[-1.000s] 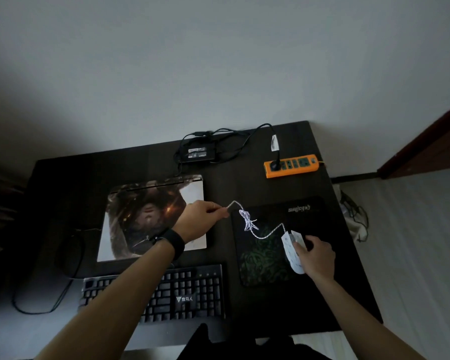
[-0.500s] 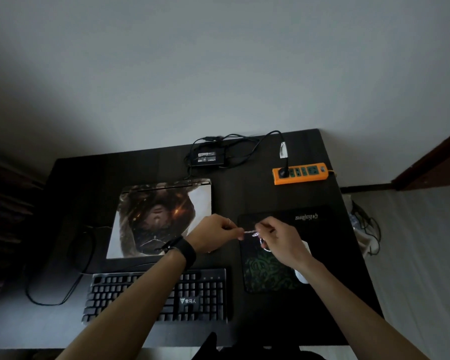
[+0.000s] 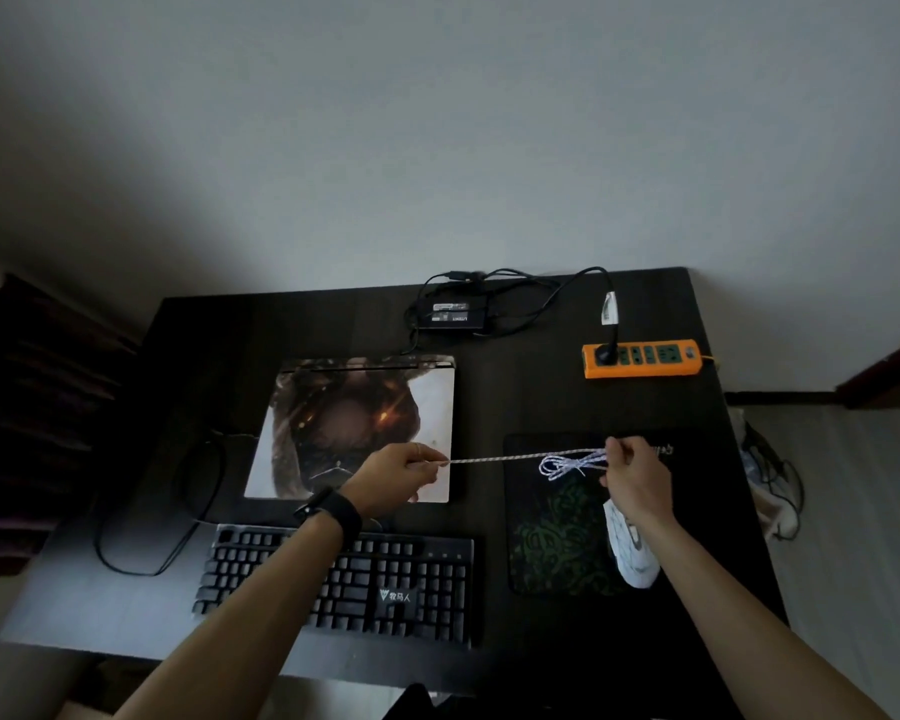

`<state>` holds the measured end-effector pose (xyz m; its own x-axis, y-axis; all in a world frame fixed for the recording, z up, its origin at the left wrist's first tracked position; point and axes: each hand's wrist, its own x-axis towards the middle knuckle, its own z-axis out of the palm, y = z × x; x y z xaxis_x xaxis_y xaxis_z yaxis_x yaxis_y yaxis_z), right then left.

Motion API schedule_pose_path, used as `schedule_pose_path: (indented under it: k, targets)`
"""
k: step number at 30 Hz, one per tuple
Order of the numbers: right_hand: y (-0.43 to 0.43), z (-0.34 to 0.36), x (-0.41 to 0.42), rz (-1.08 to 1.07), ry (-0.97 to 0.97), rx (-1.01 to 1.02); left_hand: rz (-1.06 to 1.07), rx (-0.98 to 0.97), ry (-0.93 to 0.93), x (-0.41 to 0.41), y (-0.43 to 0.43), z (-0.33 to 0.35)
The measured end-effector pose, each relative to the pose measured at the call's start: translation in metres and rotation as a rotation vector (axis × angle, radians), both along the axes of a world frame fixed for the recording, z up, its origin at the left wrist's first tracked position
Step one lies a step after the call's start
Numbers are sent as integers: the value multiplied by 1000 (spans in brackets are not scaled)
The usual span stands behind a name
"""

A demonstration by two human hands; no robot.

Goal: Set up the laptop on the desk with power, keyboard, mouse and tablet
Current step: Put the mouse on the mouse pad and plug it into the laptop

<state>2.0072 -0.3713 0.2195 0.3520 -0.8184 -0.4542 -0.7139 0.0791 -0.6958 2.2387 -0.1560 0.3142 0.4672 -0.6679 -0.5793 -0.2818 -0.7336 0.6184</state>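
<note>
Over the dark bench (image 3: 541,387), fingers of the left hand (image 3: 401,472) pinch a white braided mouse cable (image 3: 494,459). Fingers of the right hand (image 3: 635,483) pinch its loops, so it runs taut between them. The white mouse (image 3: 632,556) lies on a black-and-green mouse pad (image 3: 552,543) near the bench's right edge.

Figure: inventory of my desk (image 3: 541,387), by count.
One laptop (image 3: 354,418), one keyboard (image 3: 385,579), one mouse (image 3: 632,553), one mouse pad (image 3: 557,537), one orange power strip (image 3: 645,358) bearing one plug (image 3: 605,354), one power adapter (image 3: 450,317), one white braided cable (image 3: 494,459); two hands, namely one left hand (image 3: 396,472) and one right hand (image 3: 635,480); one black wristband (image 3: 333,511).
</note>
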Motion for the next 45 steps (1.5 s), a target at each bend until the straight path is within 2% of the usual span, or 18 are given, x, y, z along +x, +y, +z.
schedule_pose_path:
  k: [5,9,14,18,26,30,33,36,39,45]
  targets:
    - [7,3,-1,-41,31,82,40,-70,-26,-11,-13,-2]
    - [30,18,12,144,-139,131,-48,-39,1,-17,-31,-1]
    - [51,28,27,289,-378,367,-50,-63,-15,-27,-49,-6]
    - [55,20,33,194,-396,389,-100,-39,3,-29,-57,-8]
    - [58,-12,47,45,-480,424,116,-16,55,-20,-56,-45]
    - [61,-38,65,21,-465,428,117,34,-61,-10,-56,-78]
    - [59,-57,83,19,-406,358,100,69,-345,-1,-58,-99]
    - [48,-77,106,-14,-327,253,147,257,-591,6,-63,-121]
    - [40,-92,129,25,-232,150,135,472,-526,14,-65,-139]
    - [34,-103,163,22,-264,226,104,494,-465,17,-62,-150]
